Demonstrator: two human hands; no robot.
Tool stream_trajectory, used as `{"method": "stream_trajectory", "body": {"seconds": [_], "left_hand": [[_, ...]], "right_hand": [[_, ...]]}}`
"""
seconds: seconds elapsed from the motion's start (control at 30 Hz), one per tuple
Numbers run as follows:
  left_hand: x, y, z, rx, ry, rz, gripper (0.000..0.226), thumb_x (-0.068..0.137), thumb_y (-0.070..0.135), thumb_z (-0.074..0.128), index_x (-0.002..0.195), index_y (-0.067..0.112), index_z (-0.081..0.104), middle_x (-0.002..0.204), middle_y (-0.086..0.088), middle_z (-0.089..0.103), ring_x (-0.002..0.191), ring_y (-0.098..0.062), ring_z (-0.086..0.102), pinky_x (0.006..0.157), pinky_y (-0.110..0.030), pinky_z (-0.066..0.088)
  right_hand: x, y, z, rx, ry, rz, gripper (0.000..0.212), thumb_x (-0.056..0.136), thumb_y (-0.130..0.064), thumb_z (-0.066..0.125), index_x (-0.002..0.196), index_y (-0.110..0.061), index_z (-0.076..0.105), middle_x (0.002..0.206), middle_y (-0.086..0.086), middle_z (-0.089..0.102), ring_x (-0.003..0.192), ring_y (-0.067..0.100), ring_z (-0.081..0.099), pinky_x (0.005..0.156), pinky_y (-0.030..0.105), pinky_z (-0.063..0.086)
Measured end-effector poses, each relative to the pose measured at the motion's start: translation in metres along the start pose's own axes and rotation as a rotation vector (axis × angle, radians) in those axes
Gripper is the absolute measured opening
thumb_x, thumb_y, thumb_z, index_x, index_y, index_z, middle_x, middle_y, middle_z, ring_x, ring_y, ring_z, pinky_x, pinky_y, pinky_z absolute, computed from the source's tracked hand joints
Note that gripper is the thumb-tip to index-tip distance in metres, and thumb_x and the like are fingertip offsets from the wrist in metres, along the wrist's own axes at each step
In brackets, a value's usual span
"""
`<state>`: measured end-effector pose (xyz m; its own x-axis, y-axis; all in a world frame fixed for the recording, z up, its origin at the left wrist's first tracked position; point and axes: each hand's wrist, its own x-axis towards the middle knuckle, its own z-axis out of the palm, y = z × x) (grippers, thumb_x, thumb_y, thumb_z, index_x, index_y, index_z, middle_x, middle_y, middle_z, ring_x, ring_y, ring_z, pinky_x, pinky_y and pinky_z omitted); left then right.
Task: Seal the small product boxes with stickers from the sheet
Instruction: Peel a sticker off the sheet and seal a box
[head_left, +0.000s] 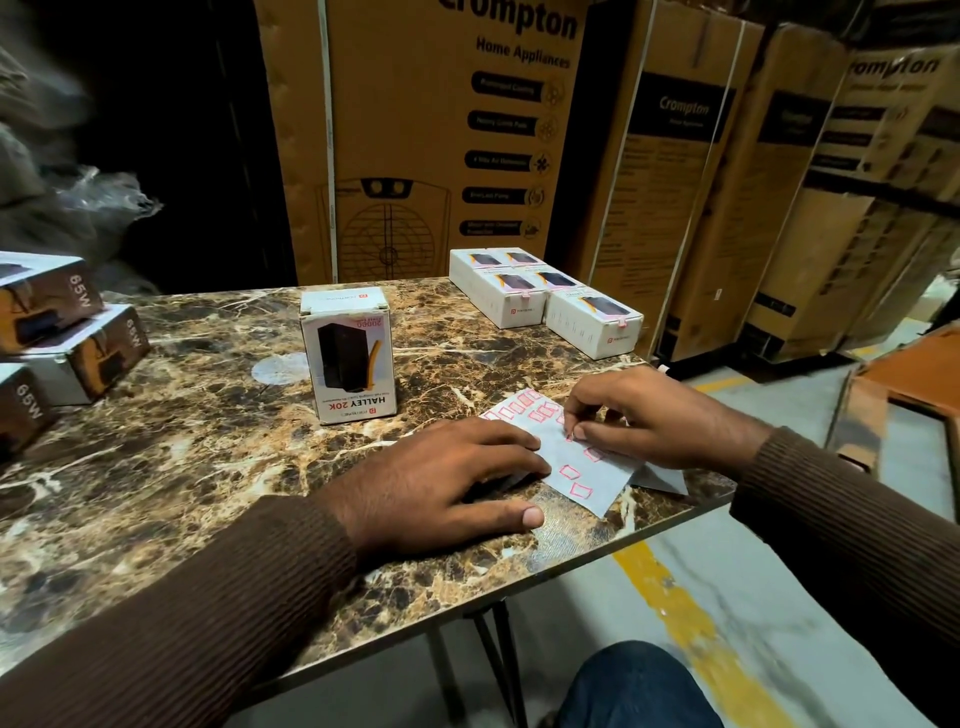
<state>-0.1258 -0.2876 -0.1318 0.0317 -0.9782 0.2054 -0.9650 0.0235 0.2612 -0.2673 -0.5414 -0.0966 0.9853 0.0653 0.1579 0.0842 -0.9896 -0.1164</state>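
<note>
Marbled worktop (208, 467): your left hand (441, 478) presses the pale sticker sheet (582, 467) flat; your right hand (639, 421) seemingly pinches one red-edged sticker; peel cleanly next.

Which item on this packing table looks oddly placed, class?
The upright box stands upside down: its "HALLEY 20K" print reads inverted. The sticker sheet also overhangs the table edge, held flat by the left hand.

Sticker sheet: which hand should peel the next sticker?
Right hand: its fingertips already pinch at a sticker on the sticker sheet. Left hand lies flat, pinning the sheet's edge.
</note>
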Motion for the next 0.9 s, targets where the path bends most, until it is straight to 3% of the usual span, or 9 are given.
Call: {"method": "stream_trajectory", "body": {"seconds": [0.47, 0.73, 0.9], "left_hand": [[0.001, 0.003, -0.003, -0.006, 0.016, 0.007, 0.059, 0.101, 0.072, 0.047, 0.148, 0.038, 0.055, 0.157, 0.018, 0.046, 0.140, 0.001, 0.042, 0.118, -0.034, 0.040], [0.001, 0.002, -0.002, -0.012, 0.025, 0.007, 0.059, 0.100, 0.074, 0.045, 0.146, 0.038, 0.057, 0.155, 0.017, 0.048, 0.138, 0.001, 0.044, 0.116, -0.035, 0.043], [0.002, 0.002, -0.001, -0.016, 0.041, 0.013, 0.058, 0.100, 0.073, 0.045, 0.143, 0.037, 0.059, 0.152, 0.016, 0.051, 0.137, 0.001, 0.045, 0.115, -0.036, 0.044]], "right_hand": [[-0.002, -0.003, 0.005, 0.029, 0.070, 0.004, 0.006, 0.104, -0.031, 0.058, 0.104, -0.029, 0.063, 0.093, -0.015, 0.066, 0.085, 0.007, 0.061, 0.072, 0.042, 0.053], [-0.004, -0.004, 0.010, 0.009, 0.107, 0.025, 0.004, 0.106, -0.030, 0.057, 0.106, -0.029, 0.061, 0.092, -0.016, 0.064, 0.083, 0.004, 0.059, 0.070, 0.036, 0.051], [-0.003, -0.006, 0.011, 0.043, 0.138, 0.054, 0.004, 0.105, -0.029, 0.059, 0.106, -0.029, 0.063, 0.087, -0.018, 0.065, 0.077, 0.003, 0.060, 0.062, 0.025, 0.047]]}}
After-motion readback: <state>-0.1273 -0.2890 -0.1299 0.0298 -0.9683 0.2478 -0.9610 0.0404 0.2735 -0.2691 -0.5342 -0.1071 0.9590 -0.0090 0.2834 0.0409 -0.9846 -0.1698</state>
